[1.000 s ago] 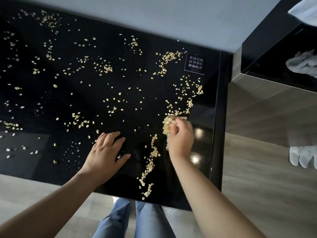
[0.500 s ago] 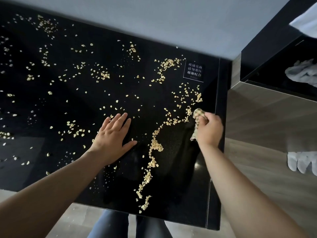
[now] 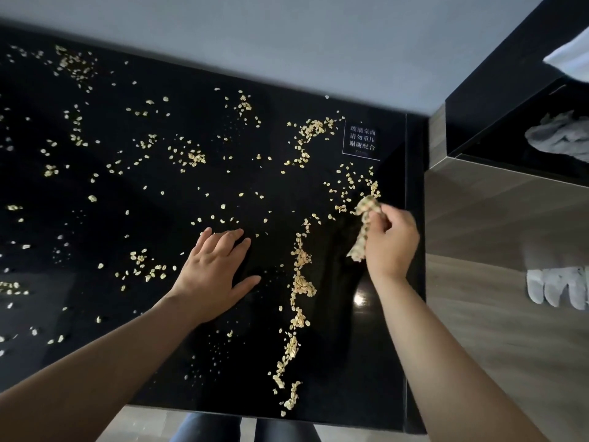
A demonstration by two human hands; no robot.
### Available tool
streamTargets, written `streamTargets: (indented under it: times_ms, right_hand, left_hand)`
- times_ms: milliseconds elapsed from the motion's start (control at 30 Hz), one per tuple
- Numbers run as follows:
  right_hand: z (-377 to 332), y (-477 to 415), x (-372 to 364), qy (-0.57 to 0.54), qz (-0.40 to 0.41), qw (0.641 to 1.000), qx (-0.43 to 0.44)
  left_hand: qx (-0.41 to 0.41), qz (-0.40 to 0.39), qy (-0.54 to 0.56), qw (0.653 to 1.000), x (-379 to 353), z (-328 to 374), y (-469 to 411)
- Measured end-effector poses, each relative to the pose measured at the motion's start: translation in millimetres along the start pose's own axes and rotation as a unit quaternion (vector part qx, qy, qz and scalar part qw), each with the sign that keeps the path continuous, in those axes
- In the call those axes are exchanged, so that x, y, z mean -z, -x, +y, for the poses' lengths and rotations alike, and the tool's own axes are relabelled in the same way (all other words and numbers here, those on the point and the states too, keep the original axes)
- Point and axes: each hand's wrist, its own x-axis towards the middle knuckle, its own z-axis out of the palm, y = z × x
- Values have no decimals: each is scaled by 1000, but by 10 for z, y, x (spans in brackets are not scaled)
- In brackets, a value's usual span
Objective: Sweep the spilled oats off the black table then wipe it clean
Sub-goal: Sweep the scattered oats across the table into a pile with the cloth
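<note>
The left hand lies flat on the black worktop, fingers straight and slightly spread, thumb out to the right, holding nothing. The right hand is close to the worktop's right edge, its fingers curled round a bunched, patterned cloth. One end of the cloth sticks out past the fingers on the far side and the other hangs at the left of the palm. Whether the cloth touches the glass cannot be told.

Oats run in a ragged line between the two hands, down to the near edge. More oats cluster just beyond the cloth and on toward a small white-lettered label in the far right corner. A thin scatter covers the left and far parts of the worktop.

Off to the right, white glove fingers show at the picture's edge, and a crumpled white rag lies on a dark shelf farther back.
</note>
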Motion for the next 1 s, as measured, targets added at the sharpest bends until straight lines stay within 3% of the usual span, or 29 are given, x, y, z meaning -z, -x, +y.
streamTargets:
  times_ms: [67, 167, 367, 433, 567, 733, 867, 1000]
  right_hand:
    - [91, -246, -33, 28, 26, 998, -49]
    - [159, -298, -219, 65, -16, 995, -70]
    - [-196, 348, -506, 33, -134, 988, 61]
    - [-237, 476, -491, 12, -165, 984, 67]
    - [-214, 388, -283, -28, -69, 997, -9]
    - [-14, -145, 39, 6, 45, 997, -59]
    - [140, -608, -20, 34, 44, 996, -75]
    - [185, -927, -232, 50, 30, 994, -88]
  left_hand:
    - [-10, 1, -4, 1000, -2, -36, 9]
    - [-22, 3, 0, 1000, -10, -74, 17]
    - [-41, -3, -5, 999, -11, -155, 17]
    - [-47, -13, -11, 999, -12, -179, 25]
    - [-51, -24, 5, 998, -2, -220, 39]
    - [-51, 15, 16, 998, -7, -191, 5]
    - [-24, 95, 82, 992, 28, -191, -131]
    - [-3, 125, 107, 986, 90, -230, -291]
